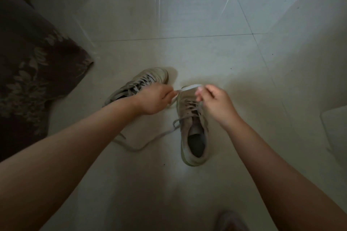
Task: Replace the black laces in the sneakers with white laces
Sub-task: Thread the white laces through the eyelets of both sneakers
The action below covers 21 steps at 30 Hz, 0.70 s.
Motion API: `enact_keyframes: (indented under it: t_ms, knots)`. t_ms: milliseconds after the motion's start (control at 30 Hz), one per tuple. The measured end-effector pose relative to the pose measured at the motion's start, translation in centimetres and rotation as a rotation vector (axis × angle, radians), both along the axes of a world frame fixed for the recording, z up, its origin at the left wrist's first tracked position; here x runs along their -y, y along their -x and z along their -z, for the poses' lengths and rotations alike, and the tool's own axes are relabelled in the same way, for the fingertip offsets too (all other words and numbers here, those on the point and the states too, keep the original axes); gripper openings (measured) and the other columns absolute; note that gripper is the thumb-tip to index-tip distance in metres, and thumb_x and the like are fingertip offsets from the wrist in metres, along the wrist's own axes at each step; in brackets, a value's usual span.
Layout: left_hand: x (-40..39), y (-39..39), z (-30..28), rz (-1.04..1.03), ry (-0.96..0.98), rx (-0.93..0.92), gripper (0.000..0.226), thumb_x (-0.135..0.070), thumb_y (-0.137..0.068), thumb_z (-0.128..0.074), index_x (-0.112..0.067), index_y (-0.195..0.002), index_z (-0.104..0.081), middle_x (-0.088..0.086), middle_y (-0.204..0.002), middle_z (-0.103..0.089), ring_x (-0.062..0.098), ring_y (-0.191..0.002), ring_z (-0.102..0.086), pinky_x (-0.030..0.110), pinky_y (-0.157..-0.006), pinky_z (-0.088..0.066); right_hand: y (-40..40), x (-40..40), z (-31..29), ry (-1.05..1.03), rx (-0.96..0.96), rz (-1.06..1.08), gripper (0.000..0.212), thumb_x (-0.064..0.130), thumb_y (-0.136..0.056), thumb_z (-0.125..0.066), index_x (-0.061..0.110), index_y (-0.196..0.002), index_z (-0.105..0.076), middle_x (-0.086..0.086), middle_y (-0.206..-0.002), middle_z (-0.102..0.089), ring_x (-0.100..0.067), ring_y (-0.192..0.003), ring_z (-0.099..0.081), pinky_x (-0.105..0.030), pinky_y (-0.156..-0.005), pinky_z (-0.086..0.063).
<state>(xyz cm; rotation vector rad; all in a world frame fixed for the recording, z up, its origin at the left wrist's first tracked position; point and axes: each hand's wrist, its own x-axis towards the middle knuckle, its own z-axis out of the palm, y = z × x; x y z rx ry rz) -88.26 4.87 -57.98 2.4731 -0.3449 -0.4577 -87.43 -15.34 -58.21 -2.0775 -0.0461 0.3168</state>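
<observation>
Two pale grey sneakers stand on the tiled floor. The right sneaker (193,133) points away from me, its opening toward me. The left sneaker (139,84) lies angled to the upper right, partly hidden by my left forearm. A white lace (189,87) is stretched over the right sneaker's toe between my hands. My left hand (155,99) pinches one end of it. My right hand (216,103) pinches the other end above the eyelets. A loose pale lace end (150,142) trails from the right sneaker across the floor to the left.
A dark brown floral fabric (33,65) covers the floor at the left. A pale flat thing (336,133) lies at the right edge. Something dim and blurred (232,221) sits at the bottom edge. Light floor tiles (187,24) stretch beyond the shoes.
</observation>
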Motion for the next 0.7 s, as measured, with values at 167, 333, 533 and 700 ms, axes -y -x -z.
enact_keyframes:
  t_ms: [167, 333, 533, 700]
  knots:
    - [-1.0, 3.0, 1.7, 0.118, -0.148, -0.269, 0.026, -0.027, -0.102, -0.033, -0.017, -0.086, -0.051, 0.001, -0.087, -0.058, 0.021, -0.083, -0.055, 0.033, -0.081, -0.044, -0.5, 2.6, 1.7, -0.472, -0.423, 0.535, 0.029, 0.018, -0.101, -0.041, 0.014, -0.076, -0.054, -0.001, -0.068, -0.052, -0.006, -0.045, -0.038, -0.017, -0.042, -0.029]
    - [-2.5, 4.2, 4.1, 0.154, -0.242, -0.354, 0.023, -0.027, -0.101, -0.035, -0.019, -0.083, -0.047, 0.005, -0.09, -0.062, 0.024, -0.084, -0.057, 0.035, -0.082, -0.046, -0.3, 4.0, 2.3, -0.754, -0.597, 0.771, 0.032, 0.023, -0.102, -0.037, 0.015, -0.074, -0.049, 0.0, -0.067, -0.052, -0.005, -0.04, -0.04, -0.015, -0.038, -0.031]
    - [-2.8, 5.1, 4.7, 0.044, -0.232, -0.367, 0.027, -0.025, -0.101, -0.037, -0.02, -0.075, -0.044, 0.006, -0.08, -0.06, 0.022, -0.072, -0.056, 0.028, -0.07, -0.046, 0.2, 3.9, 3.0, -0.526, -0.525, 0.773, 0.014, 0.026, -0.097, -0.051, 0.015, -0.089, -0.053, -0.003, -0.08, -0.056, -0.007, -0.047, -0.049, -0.017, -0.041, -0.035]
    - [1.3, 3.2, 1.6, -0.4, 0.496, -0.444, 0.03, -0.02, -0.102, -0.037, -0.01, -0.078, -0.053, 0.003, -0.058, -0.044, 0.01, -0.046, -0.039, 0.017, -0.045, -0.036, 2.7, 1.1, 1.5, 0.118, 0.139, 0.306, 0.015, 0.029, -0.091, -0.059, 0.017, -0.084, -0.061, 0.004, -0.079, -0.058, -0.004, -0.064, -0.051, -0.021, -0.063, -0.04]
